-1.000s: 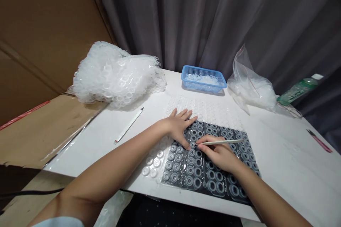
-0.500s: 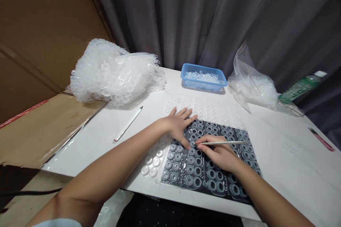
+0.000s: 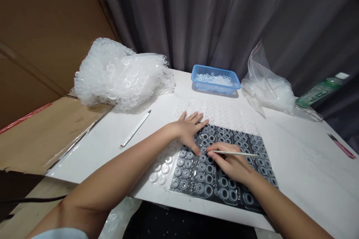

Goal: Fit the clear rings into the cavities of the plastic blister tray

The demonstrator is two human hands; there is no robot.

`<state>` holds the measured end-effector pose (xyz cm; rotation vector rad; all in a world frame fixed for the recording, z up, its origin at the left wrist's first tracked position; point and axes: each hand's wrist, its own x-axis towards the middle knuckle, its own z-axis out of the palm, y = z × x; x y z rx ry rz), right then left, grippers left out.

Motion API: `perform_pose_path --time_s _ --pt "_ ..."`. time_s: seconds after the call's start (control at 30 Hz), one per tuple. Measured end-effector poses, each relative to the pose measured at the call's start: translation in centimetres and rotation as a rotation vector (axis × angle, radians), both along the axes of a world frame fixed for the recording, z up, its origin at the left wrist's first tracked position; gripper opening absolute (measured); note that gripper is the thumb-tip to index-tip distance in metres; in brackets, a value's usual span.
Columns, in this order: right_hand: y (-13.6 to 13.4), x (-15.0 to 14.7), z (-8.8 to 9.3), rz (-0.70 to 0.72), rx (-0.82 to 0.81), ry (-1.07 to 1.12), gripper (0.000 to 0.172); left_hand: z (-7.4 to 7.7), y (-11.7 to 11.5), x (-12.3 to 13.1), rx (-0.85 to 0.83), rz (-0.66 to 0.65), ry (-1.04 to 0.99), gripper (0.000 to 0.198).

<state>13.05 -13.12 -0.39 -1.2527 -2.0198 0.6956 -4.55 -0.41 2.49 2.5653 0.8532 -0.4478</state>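
Observation:
A clear plastic sheet of small rings (image 3: 215, 179) lies over a black mat (image 3: 260, 164) on the white table (image 3: 106, 145). My left hand (image 3: 189, 130) rests flat on the sheet, fingers spread, pressing it down. My right hand (image 3: 231, 162) pinches a thin white stick (image 3: 238, 153) like a pen, its tip touching a ring beside my left thumb.
A heap of clear ring sheets (image 3: 120, 76) sits at the back left. A blue basket (image 3: 215, 79) of loose rings, a plastic bag (image 3: 266, 87) and a green bottle (image 3: 322, 89) stand behind. A white tool (image 3: 136, 129) lies left, a pink one (image 3: 340, 146) right. Cardboard (image 3: 42, 130) borders the left.
Both hands keep their hold and place on the sheet; only the view has shifted slightly.

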Motion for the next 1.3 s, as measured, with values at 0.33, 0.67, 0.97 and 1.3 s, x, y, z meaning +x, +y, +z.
perform_pose_path --time_s 0.33,0.67,0.97,1.3 --pt "-0.1 0.0 0.0 -0.03 -0.046 -0.018 0.014 -0.1 0.0 0.0 0.014 -0.013 0.018 0.125" --pt "-0.1 -0.1 -0.4 -0.023 0.044 -0.026 0.012 -0.1 -0.2 0.0 0.018 0.001 0.009 0.125" --pt "0.1 -0.5 -0.8 0.109 0.291 -0.057 0.013 -0.3 -0.1 0.1 0.013 0.02 -0.04 0.125" --pt "-0.4 0.0 -1.5 -0.059 0.529 -0.212 0.03 0.4 -0.4 0.9 0.006 -0.003 0.112 0.13"
